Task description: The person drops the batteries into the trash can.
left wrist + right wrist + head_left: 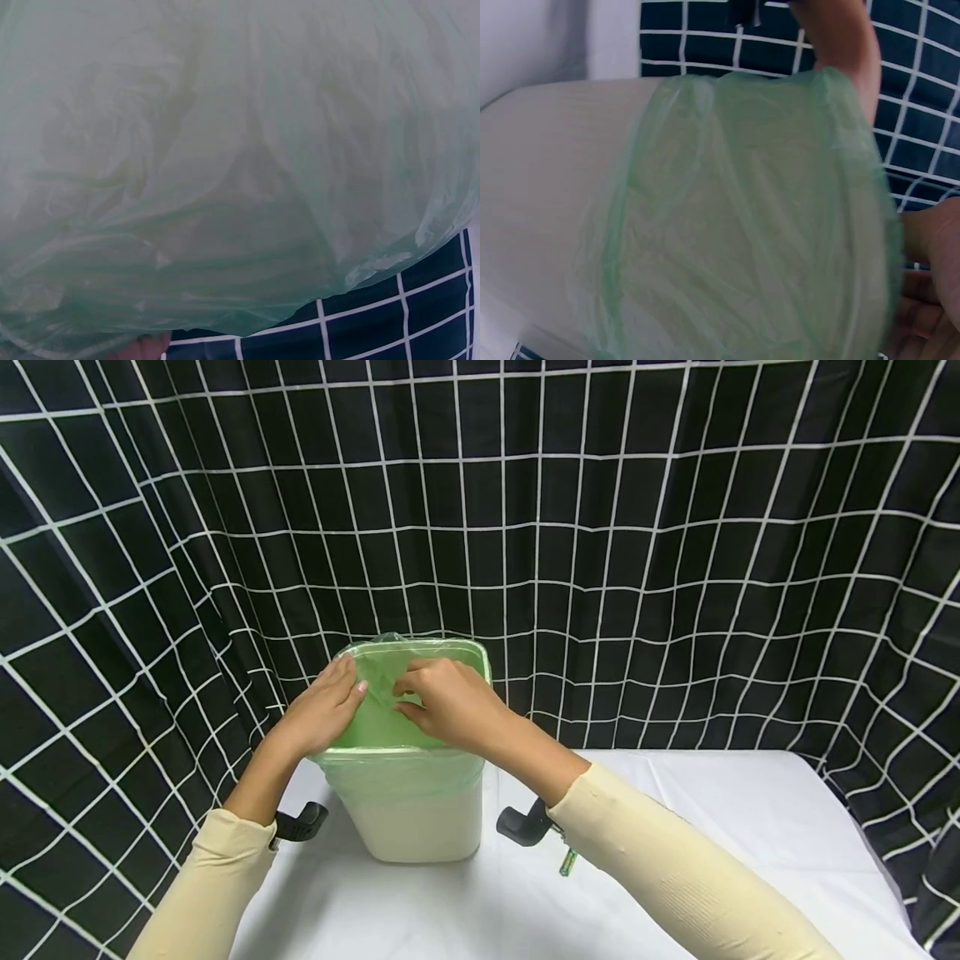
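A cream-white bin point(420, 831) stands upright on the table, its mouth lined with a thin green plastic bag point(405, 781) folded down over the outside of the rim. My left hand point(324, 706) rests on the left side of the rim, fingers straight along the bag's edge. Over the mouth is my right hand point(453, 702), its fingers loosely bent and thumb apart, with nothing visible between them. The overhanging bag point(247, 187) fills most of the left wrist view. Wrinkles run down the bag point(750, 210) in the right wrist view.
A white cloth covers the table point(675, 827). Dark grid-patterned curtain point(600, 568) hangs behind and at both sides, close to the bin's back and left. A small green-and-yellow strip point(568, 862) shows beneath the right forearm. Black wrist mounts point(525, 825) jut from both sleeves.
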`<control>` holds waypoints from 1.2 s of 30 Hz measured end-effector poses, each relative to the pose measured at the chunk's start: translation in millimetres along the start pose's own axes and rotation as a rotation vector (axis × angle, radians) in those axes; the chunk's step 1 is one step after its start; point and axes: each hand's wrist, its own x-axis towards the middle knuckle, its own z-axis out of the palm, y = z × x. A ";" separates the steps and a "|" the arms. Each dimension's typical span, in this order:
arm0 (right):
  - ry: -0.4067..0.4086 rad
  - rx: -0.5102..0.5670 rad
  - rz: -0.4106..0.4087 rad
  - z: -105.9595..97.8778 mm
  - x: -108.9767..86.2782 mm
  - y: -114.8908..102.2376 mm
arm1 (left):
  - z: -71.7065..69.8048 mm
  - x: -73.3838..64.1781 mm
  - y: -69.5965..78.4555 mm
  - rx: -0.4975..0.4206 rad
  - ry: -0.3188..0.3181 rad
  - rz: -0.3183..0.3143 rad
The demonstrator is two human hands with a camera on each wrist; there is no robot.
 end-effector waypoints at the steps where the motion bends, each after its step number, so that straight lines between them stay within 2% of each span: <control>1: 0.020 0.008 -0.006 -1.1 -2.3 -0.4 | -0.1 0.2 0.2 0.001 0.002 0.001; 8: 0.175 0.069 -0.043 -17.0 -25.8 -0.2 | -1.7 1.9 2.9 0.004 0.010 0.003; 13: 0.294 0.112 -0.050 -26.2 -57.8 7.4 | 0.3 5.4 5.0 -0.001 0.009 0.012; 16: 0.335 0.108 -0.044 -28.2 -79.4 10.9 | 1.3 7.3 6.1 0.003 0.009 0.016; 21: 0.344 0.069 -0.020 -22.1 -113.9 14.2 | 2.8 7.4 7.7 -0.005 0.000 0.012; 29: 0.349 0.089 0.005 4.3 -159.8 20.6 | 2.9 1.2 4.6 -0.008 0.010 0.009; 36: 0.304 0.112 0.119 29.3 -191.7 23.8 | 1.3 -2.6 0.8 -0.008 0.012 0.005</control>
